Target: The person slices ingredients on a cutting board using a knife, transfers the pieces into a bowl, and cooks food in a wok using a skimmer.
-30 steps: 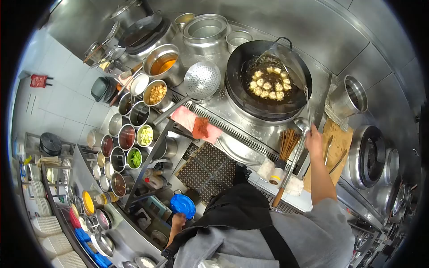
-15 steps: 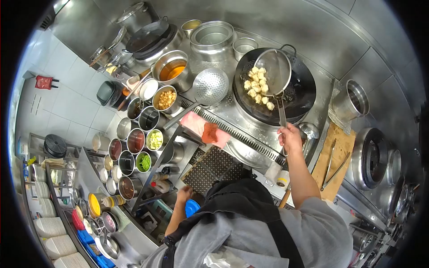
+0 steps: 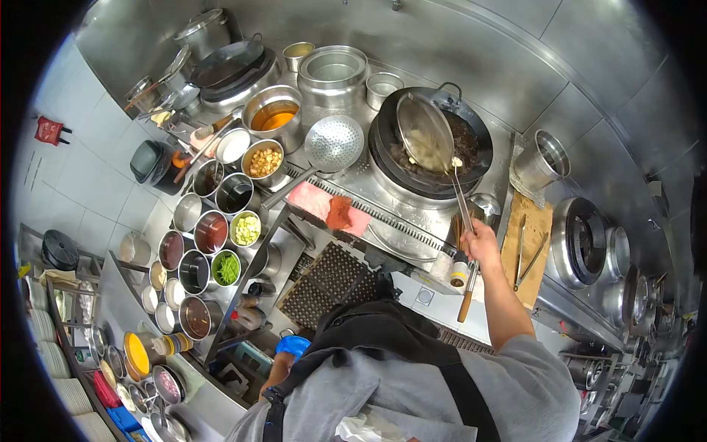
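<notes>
Over the wok [image 3: 471, 136], my right hand [image 3: 480, 241] is closed around the handle of a wire-mesh strainer [image 3: 421, 132]. The strainer is tilted, and pale food pieces show dimly behind its mesh. One small piece [image 3: 457, 162] sits by its rim, near the handle. Low on the left side of my body, my left hand [image 3: 282, 362] is partly hidden beside a blue round object [image 3: 294, 345]; its fingers cannot be made out, nor whether it grips that object.
Metal pots of sauces, chopped greens [image 3: 226, 268] and diced food [image 3: 263, 160] crowd the left counter. A perforated ladle [image 3: 334, 143] lies left of the wok. Tongs [image 3: 527, 258] rest on a brown board [image 3: 513, 276] at right. A pink cloth [image 3: 309, 202] lies on the stove edge.
The strainer has tipped further, and the loose pieces seen in the wok are now mostly behind its mesh. My left hand has moved down and back beside the blue object. The whole view has shifted.
</notes>
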